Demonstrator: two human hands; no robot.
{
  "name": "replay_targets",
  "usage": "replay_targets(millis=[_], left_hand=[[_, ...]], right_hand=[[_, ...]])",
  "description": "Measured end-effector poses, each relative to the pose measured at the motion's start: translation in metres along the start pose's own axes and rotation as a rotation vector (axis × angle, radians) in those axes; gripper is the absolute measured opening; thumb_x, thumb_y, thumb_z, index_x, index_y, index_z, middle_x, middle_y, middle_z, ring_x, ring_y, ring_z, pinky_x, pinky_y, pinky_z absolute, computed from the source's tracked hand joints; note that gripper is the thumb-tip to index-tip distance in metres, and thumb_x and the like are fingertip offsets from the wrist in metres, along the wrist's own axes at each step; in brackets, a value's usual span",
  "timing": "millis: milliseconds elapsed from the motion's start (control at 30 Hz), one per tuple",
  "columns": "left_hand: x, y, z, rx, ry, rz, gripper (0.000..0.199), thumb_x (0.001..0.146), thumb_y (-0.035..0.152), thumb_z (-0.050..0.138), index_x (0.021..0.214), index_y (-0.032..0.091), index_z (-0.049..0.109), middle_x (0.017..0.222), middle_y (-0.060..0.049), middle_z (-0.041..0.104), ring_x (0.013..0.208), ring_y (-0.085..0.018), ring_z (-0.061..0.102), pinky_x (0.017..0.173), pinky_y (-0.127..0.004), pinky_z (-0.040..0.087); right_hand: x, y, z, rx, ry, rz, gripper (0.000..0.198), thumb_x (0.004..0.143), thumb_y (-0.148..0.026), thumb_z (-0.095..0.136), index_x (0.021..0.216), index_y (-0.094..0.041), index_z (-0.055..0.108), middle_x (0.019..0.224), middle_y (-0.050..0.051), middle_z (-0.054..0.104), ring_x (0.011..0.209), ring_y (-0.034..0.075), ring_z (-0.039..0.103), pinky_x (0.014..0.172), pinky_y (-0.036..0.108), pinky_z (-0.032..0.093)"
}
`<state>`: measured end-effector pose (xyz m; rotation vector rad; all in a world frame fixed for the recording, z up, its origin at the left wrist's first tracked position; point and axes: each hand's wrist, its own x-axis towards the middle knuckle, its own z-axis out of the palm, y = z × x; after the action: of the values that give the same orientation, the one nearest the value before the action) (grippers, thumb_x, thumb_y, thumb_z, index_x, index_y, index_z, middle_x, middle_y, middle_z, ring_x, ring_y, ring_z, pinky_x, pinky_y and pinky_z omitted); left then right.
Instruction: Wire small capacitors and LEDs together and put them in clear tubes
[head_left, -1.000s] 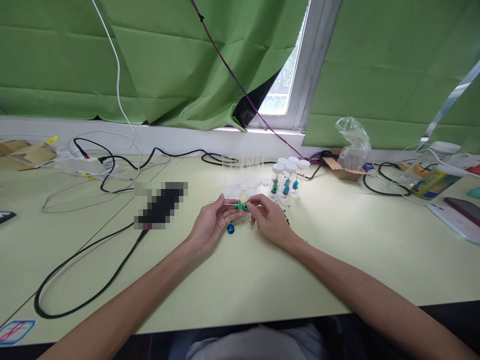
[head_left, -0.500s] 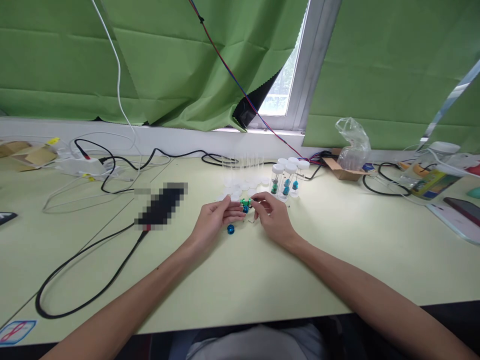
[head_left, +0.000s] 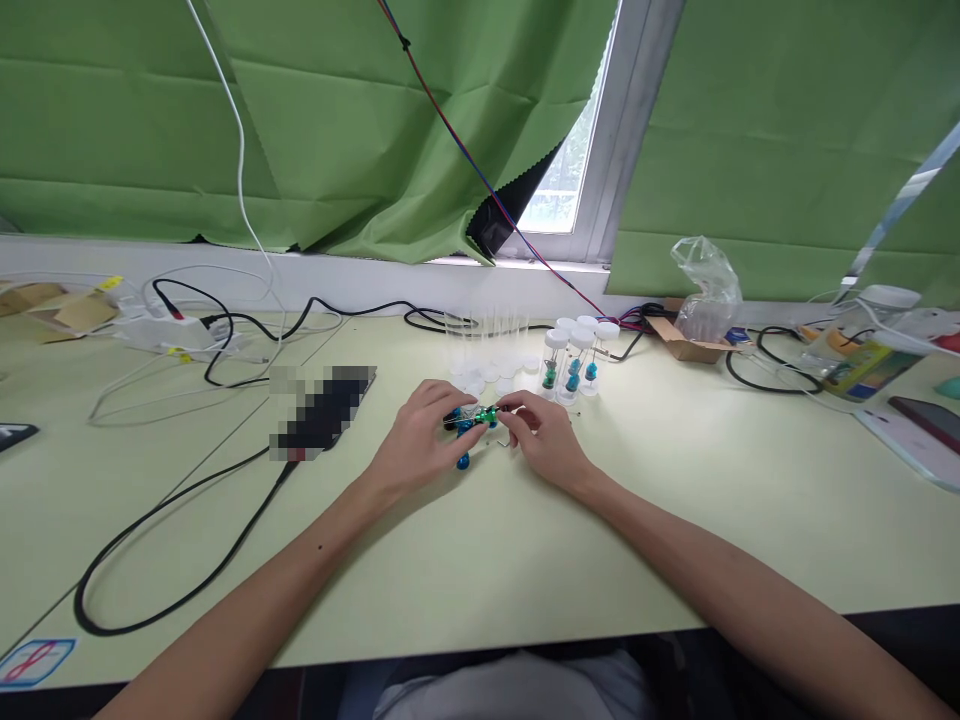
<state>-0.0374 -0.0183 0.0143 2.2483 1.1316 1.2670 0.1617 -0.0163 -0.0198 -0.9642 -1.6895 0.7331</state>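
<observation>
Nearly closed, right hand (head_left: 551,436) in a pinch on green piece (head_left: 486,414)

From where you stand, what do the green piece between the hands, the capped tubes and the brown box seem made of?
The green piece: perhaps glossy coloured metal, judging by bright glints; shiny plastic is possible.
The capped tubes: clear plastic or glass, since they are see-through.
The brown box: likely cardboard, with a matt, plain tan surface.
</observation>
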Motion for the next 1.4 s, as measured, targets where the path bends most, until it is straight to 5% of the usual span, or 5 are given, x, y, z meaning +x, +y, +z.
replay_targets(millis=[200,533,800,1067,1400], left_hand=[[-0.002,-0.012,0.001,0.05,-0.182,-0.035,0.024,0.085,0.04,0.068,0.102,0.027,0.077,0.098,-0.008,0.074,0.098,-0.028,0.06,0.095,-0.039,0.042],[-0.006,-0.014,0.007,-0.061,-0.137,-0.075,0.019,0.083,0.041,0.069,0.094,0.028,0.078,0.085,-0.007,0.073,0.089,-0.028,0.059,0.088,-0.037,0.043],[-0.007,-0.013,0.008,0.123,-0.197,0.014,0.023,0.091,0.037,0.058,0.098,0.026,0.077,0.085,-0.008,0.072,0.079,-0.025,0.061,0.077,-0.034,0.044],[-0.008,-0.013,0.01,0.096,-0.12,0.063,0.02,0.091,0.033,0.061,0.101,0.026,0.077,0.089,-0.007,0.074,0.081,-0.024,0.065,0.078,-0.033,0.046],[-0.008,-0.012,0.009,0.124,-0.105,0.108,0.019,0.092,0.03,0.061,0.101,0.024,0.076,0.088,-0.006,0.074,0.08,-0.022,0.067,0.075,-0.03,0.049]], right_hand=[[-0.001,0.0,0.0,0.033,-0.054,-0.001,0.02,0.093,-0.04,0.057,0.097,-0.022,0.066,0.073,0.0,0.063,0.054,0.014,0.058,0.057,0.029,0.049],[-0.001,0.005,0.002,0.079,-0.075,0.056,0.026,0.093,-0.048,0.057,0.098,-0.023,0.063,0.081,0.001,0.066,0.049,0.012,0.053,0.05,0.028,0.046],[-0.001,0.002,0.0,0.047,-0.097,0.09,0.032,0.097,-0.053,0.049,0.096,-0.023,0.06,0.069,-0.001,0.064,0.052,0.013,0.055,0.051,0.025,0.043],[-0.002,-0.002,-0.002,0.059,-0.108,0.063,0.026,0.093,-0.047,0.056,0.103,-0.023,0.059,0.103,0.005,0.065,0.058,0.011,0.058,0.057,0.027,0.051],[-0.001,0.0,-0.001,0.115,-0.108,0.048,0.024,0.094,-0.042,0.057,0.106,-0.021,0.059,0.102,0.004,0.062,0.059,0.009,0.057,0.056,0.026,0.05]])
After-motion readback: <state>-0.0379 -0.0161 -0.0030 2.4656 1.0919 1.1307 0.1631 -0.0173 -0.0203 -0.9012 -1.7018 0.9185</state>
